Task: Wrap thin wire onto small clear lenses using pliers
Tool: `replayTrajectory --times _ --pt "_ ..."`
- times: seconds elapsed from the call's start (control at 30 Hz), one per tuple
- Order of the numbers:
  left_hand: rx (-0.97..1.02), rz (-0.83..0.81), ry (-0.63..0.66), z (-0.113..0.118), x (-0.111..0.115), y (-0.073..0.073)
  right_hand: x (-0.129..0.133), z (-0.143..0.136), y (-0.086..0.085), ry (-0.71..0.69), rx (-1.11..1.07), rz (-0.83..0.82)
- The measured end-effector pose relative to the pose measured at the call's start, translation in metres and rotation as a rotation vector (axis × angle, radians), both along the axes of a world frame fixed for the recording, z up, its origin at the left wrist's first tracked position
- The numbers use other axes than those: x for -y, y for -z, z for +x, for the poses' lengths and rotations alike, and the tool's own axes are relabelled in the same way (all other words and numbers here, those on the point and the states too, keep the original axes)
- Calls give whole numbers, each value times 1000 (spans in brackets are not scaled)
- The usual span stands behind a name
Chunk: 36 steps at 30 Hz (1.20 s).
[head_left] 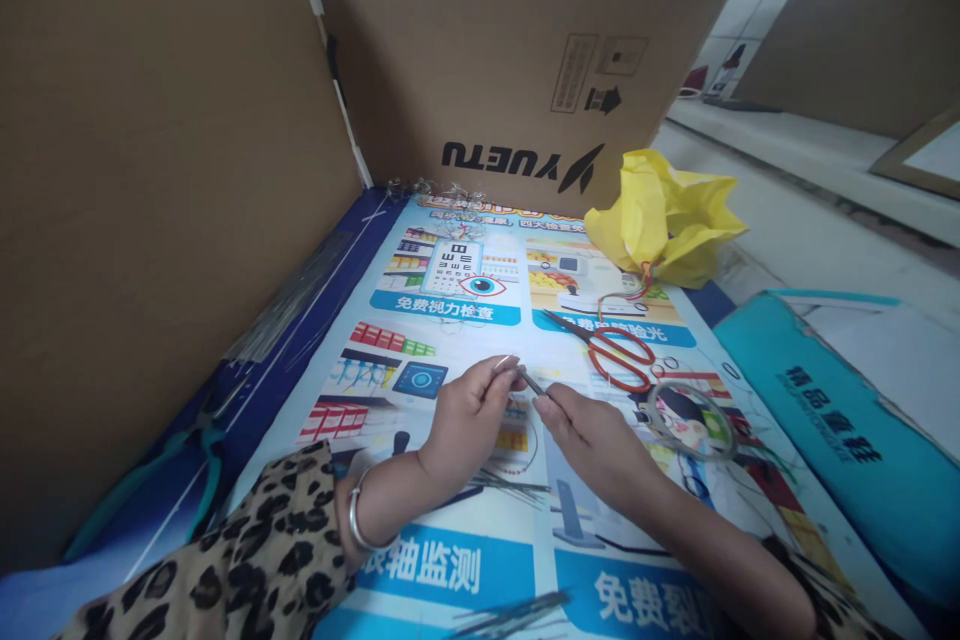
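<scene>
My left hand is closed in a pinch above the printed poster sheet; what sits between its fingertips is too small to make out. From the right, my right hand grips a slim grey metal tool, perhaps tweezers, its tip meeting the left fingertips. Under the left wrist lies a bundle of thin dark wires, with a second bundle nearer to me. Orange-handled scissors lie open beyond my right hand, and a coil of clear tape or line lies to its right.
Teal-handled pliers and many thin straight wires lie at the left. Cardboard panels stand behind and to the left. Crumpled yellow paper sits at the back right, a teal box at the right. Tangled wire pieces line the back edge.
</scene>
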<state>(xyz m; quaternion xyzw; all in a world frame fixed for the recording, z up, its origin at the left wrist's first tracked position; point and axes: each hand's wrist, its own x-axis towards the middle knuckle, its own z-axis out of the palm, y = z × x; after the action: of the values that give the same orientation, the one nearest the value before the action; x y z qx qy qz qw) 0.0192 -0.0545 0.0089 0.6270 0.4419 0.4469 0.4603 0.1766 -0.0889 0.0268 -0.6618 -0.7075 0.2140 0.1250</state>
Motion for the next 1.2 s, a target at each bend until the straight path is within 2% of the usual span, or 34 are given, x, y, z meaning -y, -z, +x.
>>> replayTrajectory --times 0.33,0.7,1.0,1.2 --pt "-92 40 5 0 0 1 0 -1 -1 -1 25 5" --pt "-136 35 51 -3 -2 2 -3 -1 2 -14 161 4" --pt "-545 294 53 -13 -14 -1 -5 0 1 -75 307 43" --pt "-637 346 116 -19 -21 -10 -3 -1 1 -120 396 68"
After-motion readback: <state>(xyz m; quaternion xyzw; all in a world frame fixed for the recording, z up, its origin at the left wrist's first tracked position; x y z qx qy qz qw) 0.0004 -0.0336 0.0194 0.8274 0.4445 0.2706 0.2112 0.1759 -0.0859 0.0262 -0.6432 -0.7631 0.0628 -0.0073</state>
